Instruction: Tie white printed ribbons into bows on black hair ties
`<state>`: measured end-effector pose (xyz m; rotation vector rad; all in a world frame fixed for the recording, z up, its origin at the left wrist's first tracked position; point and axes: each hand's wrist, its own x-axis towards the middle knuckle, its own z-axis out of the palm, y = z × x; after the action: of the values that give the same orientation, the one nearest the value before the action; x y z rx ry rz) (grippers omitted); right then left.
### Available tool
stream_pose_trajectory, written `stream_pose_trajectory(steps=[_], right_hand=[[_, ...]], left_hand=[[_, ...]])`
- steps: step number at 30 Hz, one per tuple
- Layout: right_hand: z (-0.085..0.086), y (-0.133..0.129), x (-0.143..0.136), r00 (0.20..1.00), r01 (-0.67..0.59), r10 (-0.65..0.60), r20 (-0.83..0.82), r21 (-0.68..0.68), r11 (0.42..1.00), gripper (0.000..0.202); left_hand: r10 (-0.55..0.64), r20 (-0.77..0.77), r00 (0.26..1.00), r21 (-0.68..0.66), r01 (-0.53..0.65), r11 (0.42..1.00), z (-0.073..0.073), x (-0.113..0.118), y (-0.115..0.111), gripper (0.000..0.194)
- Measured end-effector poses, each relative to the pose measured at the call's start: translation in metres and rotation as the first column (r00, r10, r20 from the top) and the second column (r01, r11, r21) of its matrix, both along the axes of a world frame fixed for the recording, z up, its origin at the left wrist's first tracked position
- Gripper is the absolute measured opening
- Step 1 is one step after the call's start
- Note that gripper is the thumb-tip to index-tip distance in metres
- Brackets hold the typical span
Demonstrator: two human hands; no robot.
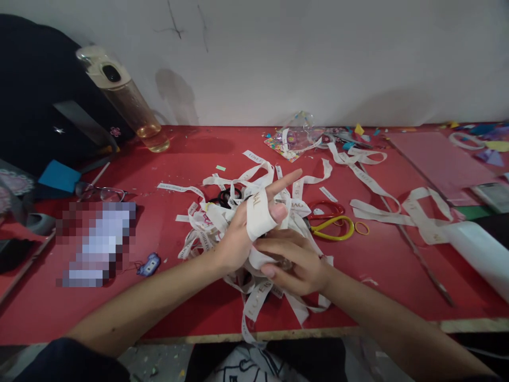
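Note:
A wide white printed ribbon [260,217] loops around my left hand [234,241], which is raised over the middle of the red table. The index finger of that hand points out to the right, and its thumb shows beside the band. Just below, my right hand [304,262] has its thumb and fingers closed on a lower part of the ribbon. Beneath both hands spreads a tangled heap of narrow white ribbons [199,233] with printed lettering. Black loops [230,197] poke out of the heap. Yellow-handled scissors [350,228] and a red handle [328,207] lie at its right edge.
A tilted drink bottle [133,106] leans at the back left. Glasses [107,194], a blurred-out flat object [99,244] and a small blue trinket [149,265] lie left. To the right are loose ribbons [374,183], a thin stick [421,260] and a pink sheet [437,164].

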<state>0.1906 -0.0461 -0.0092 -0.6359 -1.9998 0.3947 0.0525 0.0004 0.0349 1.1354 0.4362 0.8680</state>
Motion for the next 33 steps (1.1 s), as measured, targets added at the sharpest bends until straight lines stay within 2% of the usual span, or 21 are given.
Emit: stream_pose_trajectory(steps=[4, 9, 15, 19, 23, 26, 29, 33], right_hand=[[-0.004, 0.001, -0.002, 0.999, -0.031, 0.031, -0.017, 0.009, 0.999, 0.033], [-0.006, 0.004, -0.003, 0.999, -0.028, 0.027, 0.024, 0.058, 0.998, 0.035], [-0.005, 0.0, -0.004, 0.968, 0.079, -0.098, 0.233, 0.089, 0.993, 0.032], [-0.003, 0.001, -0.003, 0.967, 0.072, -0.099, 0.234, 0.119, 0.99, 0.035], [0.003, 0.002, 0.0, 0.998, 0.004, -0.005, 0.056, 0.013, 1.0, 0.03], [0.006, 0.0, 0.001, 0.996, -0.055, 0.047, -0.071, -0.102, 0.993, 0.027], [0.003, -0.003, 0.002, 0.992, -0.119, 0.108, -0.064, -0.204, 0.972, 0.025], [-0.007, -0.007, -0.001, 0.986, -0.133, 0.154, 0.067, -0.243, 0.961, 0.017]], left_hand=[[-0.039, 0.025, 0.999, -0.011, 0.039, 0.999, -0.004, 0.0, -0.001, 0.069], [-0.028, 0.071, 0.997, -0.005, 0.028, 1.0, -0.006, 0.001, -0.001, 0.065], [-0.036, 0.055, 0.998, 0.019, 0.035, 0.999, -0.009, 0.0, -0.007, 0.058], [-0.06, 0.044, 0.997, 0.009, 0.06, 0.998, -0.01, -0.002, -0.008, 0.064], [-0.095, 0.088, 0.992, -0.013, 0.096, 0.995, -0.005, -0.001, -0.004, 0.066], [-0.124, 0.124, 0.985, -0.031, 0.128, 0.991, -0.002, -0.001, -0.003, 0.06], [-0.149, 0.159, 0.976, -0.056, 0.159, 0.986, -0.005, 0.0, -0.005, 0.052], [-0.172, 0.132, 0.976, -0.027, 0.177, 0.984, -0.014, 0.001, -0.011, 0.048]])
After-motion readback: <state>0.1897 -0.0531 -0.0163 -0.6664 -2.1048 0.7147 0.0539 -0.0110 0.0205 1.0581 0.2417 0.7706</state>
